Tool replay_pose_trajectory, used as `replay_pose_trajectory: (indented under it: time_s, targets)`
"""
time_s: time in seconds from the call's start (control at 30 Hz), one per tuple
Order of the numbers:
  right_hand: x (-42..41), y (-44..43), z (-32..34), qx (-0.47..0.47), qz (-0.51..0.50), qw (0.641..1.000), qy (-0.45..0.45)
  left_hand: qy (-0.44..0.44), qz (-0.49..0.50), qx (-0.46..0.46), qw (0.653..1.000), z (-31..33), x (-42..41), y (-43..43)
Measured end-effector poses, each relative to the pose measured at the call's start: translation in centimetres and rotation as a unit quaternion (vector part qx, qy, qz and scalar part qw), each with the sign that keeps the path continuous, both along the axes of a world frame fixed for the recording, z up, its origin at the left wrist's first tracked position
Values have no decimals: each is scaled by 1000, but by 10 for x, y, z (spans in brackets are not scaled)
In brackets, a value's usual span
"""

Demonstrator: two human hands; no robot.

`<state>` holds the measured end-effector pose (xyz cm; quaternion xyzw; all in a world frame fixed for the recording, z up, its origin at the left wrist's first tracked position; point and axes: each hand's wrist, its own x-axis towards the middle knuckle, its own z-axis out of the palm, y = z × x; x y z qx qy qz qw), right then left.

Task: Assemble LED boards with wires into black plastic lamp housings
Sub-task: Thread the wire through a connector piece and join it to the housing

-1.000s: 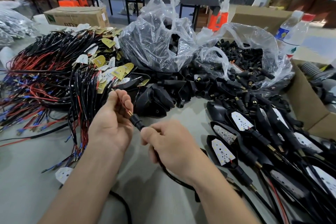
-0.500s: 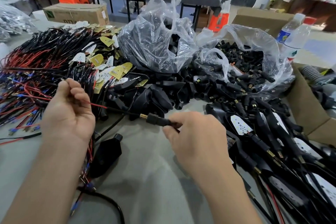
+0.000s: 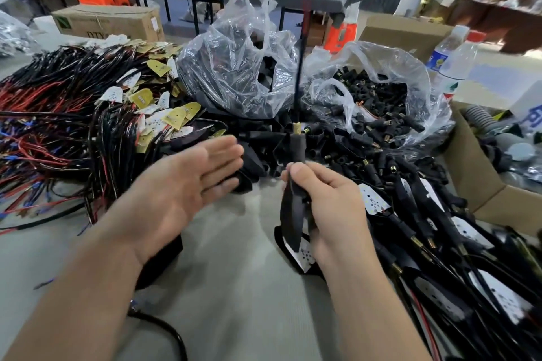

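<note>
My right hand [image 3: 331,214] grips a black lamp housing [image 3: 293,214] upright, its rubber stem and brass tip [image 3: 297,128] pointing up. A thin black and red wire [image 3: 300,61] runs straight up from the brass tip, blurred. My left hand [image 3: 187,187] hovers to the left of the housing, palm up, fingers straight, holding nothing. Wired LED boards [image 3: 140,97] lie in a tangle at the left. Loose black housings [image 3: 258,138] are heaped behind the hands. Assembled lamps with white boards [image 3: 457,228] are stacked at the right.
Two clear plastic bags [image 3: 240,67] of black parts stand behind the heap. Water bottles [image 3: 457,58] and an open cardboard box [image 3: 475,173] sit at the right. Another black housing [image 3: 164,261] lies under my left forearm. Grey tabletop [image 3: 234,287] shows between my arms.
My right hand turned the housing upright, stem up, and the wire now stands vertical. My left hand let go of the wire, opened, and moved right toward the housing.
</note>
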<state>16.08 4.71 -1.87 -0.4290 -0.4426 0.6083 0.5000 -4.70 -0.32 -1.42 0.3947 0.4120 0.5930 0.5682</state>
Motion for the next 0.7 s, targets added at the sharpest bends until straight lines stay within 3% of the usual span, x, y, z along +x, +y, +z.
replay_pose_trajectory:
  time_s: [0.13, 0.2, 0.3, 0.47, 0.53, 0.7]
  targets:
    - [-7, 1, 0, -110, -5, 962, 251, 137, -55, -48, 988, -16, 66, 0]
    - [-9, 1, 0, -132, -10, 947, 292, 162, -25, -62, 985, -21, 80, 0]
    - [-7, 2, 0, -129, -41, 946, 294, 161, -2, -69, 984, -21, 80, 2]
    - [-12, -3, -1, -94, -76, 969, 214, 212, -21, -19, 977, -26, 83, -4]
    - [-14, -6, -1, -95, -66, 975, 191, 255, 16, -1, 967, -31, 85, -2]
    - [-15, -8, 2, -69, -11, 991, 116, 239, 51, 17, 970, -37, 89, 2]
